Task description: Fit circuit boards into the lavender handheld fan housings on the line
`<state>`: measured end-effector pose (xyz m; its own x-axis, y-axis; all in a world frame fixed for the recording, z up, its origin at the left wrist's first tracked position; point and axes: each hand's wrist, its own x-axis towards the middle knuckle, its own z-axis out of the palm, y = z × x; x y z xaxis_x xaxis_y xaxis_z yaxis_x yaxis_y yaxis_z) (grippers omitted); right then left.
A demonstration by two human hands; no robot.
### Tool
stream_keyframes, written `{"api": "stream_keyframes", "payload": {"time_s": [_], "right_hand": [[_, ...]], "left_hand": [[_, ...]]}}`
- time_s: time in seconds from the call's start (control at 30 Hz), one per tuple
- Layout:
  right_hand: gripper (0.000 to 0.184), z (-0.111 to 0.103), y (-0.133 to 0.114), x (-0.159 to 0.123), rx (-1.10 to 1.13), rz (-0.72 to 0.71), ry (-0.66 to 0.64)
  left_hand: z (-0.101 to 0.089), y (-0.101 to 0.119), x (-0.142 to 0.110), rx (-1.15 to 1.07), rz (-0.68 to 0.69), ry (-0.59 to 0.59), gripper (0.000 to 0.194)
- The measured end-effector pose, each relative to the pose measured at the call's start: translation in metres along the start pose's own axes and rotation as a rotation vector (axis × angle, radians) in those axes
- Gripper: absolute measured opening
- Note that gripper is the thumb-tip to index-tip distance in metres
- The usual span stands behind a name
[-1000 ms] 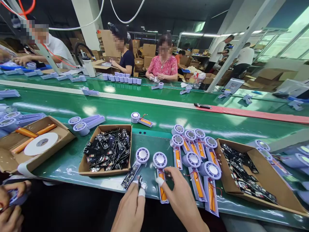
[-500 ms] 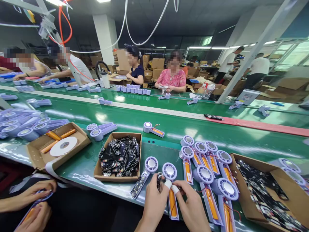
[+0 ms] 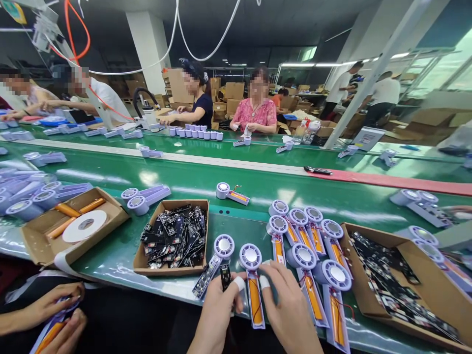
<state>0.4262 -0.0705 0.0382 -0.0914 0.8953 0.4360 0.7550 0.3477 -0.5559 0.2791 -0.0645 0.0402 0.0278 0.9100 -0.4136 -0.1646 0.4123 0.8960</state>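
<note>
My left hand (image 3: 217, 307) is closed on a small black circuit board (image 3: 225, 278), held upright between its fingers. A white cot covers its thumb tip. Just right of it lies a lilac handheld fan housing (image 3: 250, 257), round end away from me, with an orange battery (image 3: 254, 297) in its handle. My right hand (image 3: 289, 302) is beside that handle, fingers apart, its thumb also in a white cot; I see nothing held in it. Left of these lies another fan housing (image 3: 223, 246) with a circuit board (image 3: 206, 276) in its handle.
Several battery-fitted fan housings (image 3: 304, 255) crowd my right, beside a cardboard box of circuit boards (image 3: 448, 305). Another board box (image 3: 142, 265) stands left, near a carton (image 3: 33, 250) with a tape roll (image 3: 84, 226). A co-worker's hands (image 3: 62, 314) hold a housing at lower left.
My hands have moved apart from the middle housing's handle, uncovering more of the battery. The board in my left hand now shows more clearly. The view has shifted slightly right.
</note>
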Motion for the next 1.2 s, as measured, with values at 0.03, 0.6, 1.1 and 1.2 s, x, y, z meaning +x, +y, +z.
{"api": "stream_keyframes", "payload": {"time_s": [0.03, 0.6, 1.1, 1.2], "right_hand": [[0.032, -0.001, -0.004, 0.0, 0.012, -0.063, -0.021], [0.018, 0.008, 0.001, 0.002, 0.467, 0.188, -0.25], [0.025, -0.001, -0.016, 0.013, -0.089, -0.159, -0.3], [0.023, -0.001, -0.021, 0.016, -0.155, -0.169, -0.318]], "left_hand": [[-0.001, -0.001, -0.001, -0.023, -0.001, -0.009, 0.025], [-0.017, -0.008, -0.006, -0.111, -0.001, -0.043, 0.049], [-0.024, -0.005, -0.012, 0.631, 0.322, -0.011, 0.029], [-0.024, -0.005, -0.015, 0.666, 0.417, 0.008, 0.025]]}}
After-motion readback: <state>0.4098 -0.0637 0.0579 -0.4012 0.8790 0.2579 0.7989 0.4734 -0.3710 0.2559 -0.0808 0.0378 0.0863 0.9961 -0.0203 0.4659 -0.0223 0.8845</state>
